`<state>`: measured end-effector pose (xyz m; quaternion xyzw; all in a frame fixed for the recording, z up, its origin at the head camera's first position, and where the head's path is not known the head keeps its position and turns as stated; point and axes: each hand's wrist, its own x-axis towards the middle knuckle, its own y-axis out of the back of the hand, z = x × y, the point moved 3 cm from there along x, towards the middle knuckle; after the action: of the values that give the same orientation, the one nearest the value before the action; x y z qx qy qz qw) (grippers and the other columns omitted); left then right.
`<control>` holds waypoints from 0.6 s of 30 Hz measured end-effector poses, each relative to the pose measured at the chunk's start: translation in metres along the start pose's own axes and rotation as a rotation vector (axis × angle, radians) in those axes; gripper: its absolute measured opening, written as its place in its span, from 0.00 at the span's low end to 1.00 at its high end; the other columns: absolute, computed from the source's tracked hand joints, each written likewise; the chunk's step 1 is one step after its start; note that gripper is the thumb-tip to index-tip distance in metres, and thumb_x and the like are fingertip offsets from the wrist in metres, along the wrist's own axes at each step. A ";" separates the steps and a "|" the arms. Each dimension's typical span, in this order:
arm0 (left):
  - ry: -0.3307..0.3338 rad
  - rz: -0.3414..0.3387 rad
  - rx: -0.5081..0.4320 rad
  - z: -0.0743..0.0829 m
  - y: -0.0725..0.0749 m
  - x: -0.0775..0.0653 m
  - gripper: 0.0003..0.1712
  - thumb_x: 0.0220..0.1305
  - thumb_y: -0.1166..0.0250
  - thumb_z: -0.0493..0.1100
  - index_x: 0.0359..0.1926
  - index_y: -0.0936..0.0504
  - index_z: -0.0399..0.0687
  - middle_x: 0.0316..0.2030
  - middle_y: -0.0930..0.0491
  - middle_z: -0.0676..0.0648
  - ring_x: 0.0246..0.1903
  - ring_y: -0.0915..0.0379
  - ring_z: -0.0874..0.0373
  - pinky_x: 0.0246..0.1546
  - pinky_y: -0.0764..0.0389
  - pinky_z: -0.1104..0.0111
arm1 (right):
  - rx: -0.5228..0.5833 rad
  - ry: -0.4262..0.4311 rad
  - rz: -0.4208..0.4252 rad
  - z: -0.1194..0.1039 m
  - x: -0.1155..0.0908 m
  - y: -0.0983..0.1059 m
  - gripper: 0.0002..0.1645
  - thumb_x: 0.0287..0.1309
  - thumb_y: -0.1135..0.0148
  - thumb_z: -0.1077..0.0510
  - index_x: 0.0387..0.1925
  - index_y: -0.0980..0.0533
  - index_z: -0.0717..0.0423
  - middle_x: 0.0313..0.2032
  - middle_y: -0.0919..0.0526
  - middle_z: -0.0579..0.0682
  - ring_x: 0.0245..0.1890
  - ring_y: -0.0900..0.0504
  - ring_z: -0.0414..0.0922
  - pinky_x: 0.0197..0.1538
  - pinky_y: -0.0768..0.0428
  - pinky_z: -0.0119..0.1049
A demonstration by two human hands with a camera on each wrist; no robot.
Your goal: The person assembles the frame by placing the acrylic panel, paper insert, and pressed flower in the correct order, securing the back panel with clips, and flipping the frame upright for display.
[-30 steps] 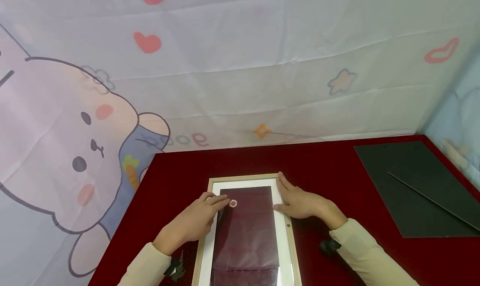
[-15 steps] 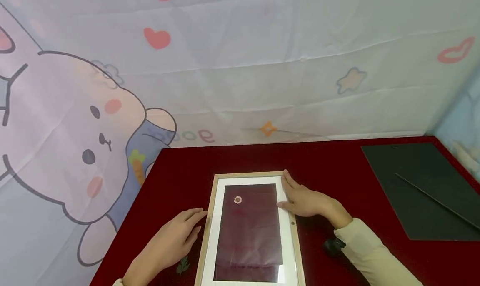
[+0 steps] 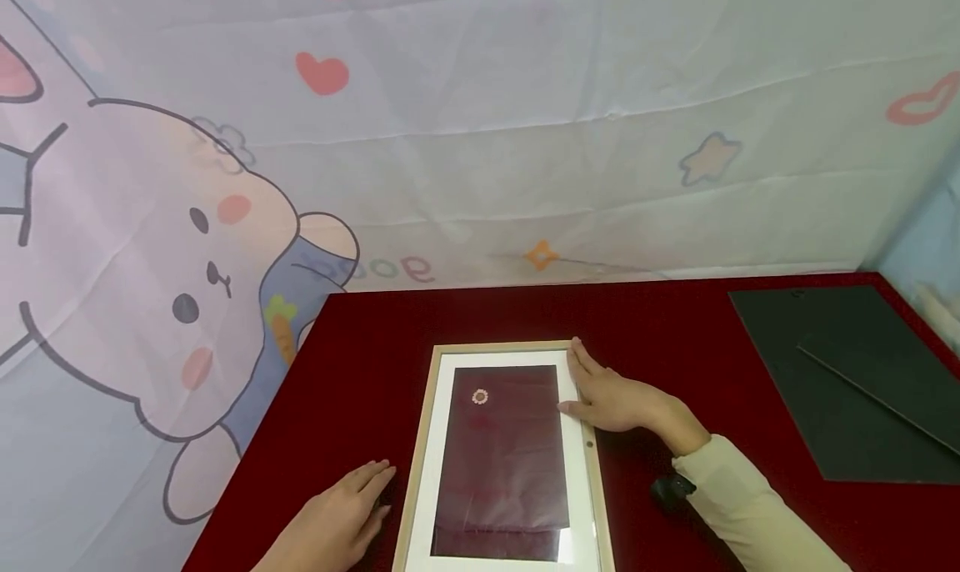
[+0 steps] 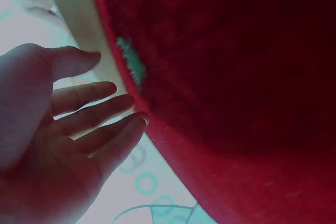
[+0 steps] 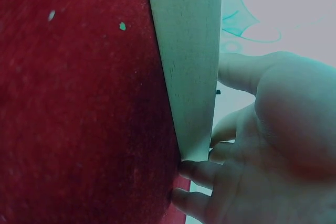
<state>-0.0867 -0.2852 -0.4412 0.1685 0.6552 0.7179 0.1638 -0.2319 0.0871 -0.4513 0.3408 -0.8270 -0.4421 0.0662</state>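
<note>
A picture frame (image 3: pixel 592 472) with a light wood border lies in front of me, a white mat around its dark maroon panel (image 3: pixel 502 464). A small pale daisy-like flower (image 3: pixel 480 397) sits at the panel's upper left. My right hand (image 3: pixel 618 401) rests on the frame's right side near the far corner, fingers extended and thumb over the mat. My left hand (image 3: pixel 333 514) hovers left of the frame, fingers loosely extended and holding nothing. Close to it on the red cloth lies a small green leaf sprig (image 4: pixel 132 62), which the hand hides in the head view.
A black backing board (image 3: pixel 847 388) with its stand strip (image 3: pixel 877 401) lies at the right of the red-covered table (image 3: pixel 645 322). A printed cartoon curtain (image 3: pixel 480 138) closes off the back. Tiny pale specks dot the cloth by the frame in the right wrist view.
My left hand has come off the flower, moved left and nearer over the leaf sprig, leaving the flower on the panel. The right hand stays on the frame. The head view has shifted slightly.
</note>
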 end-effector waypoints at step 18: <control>0.416 -0.014 -0.443 -0.028 -0.002 -0.016 0.19 0.67 0.26 0.43 0.54 0.15 0.39 0.42 0.15 0.50 0.36 0.19 0.63 0.36 0.16 0.72 | 0.006 0.004 -0.016 -0.001 0.000 0.001 0.54 0.80 0.48 0.45 0.79 0.65 0.77 0.81 0.74 0.74 0.81 0.54 0.73 0.76 0.45 0.74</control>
<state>-0.0851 -0.3175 -0.4459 -0.0265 0.5035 0.8612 0.0640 -0.2322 0.0862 -0.4498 0.3485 -0.8255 -0.4395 0.0632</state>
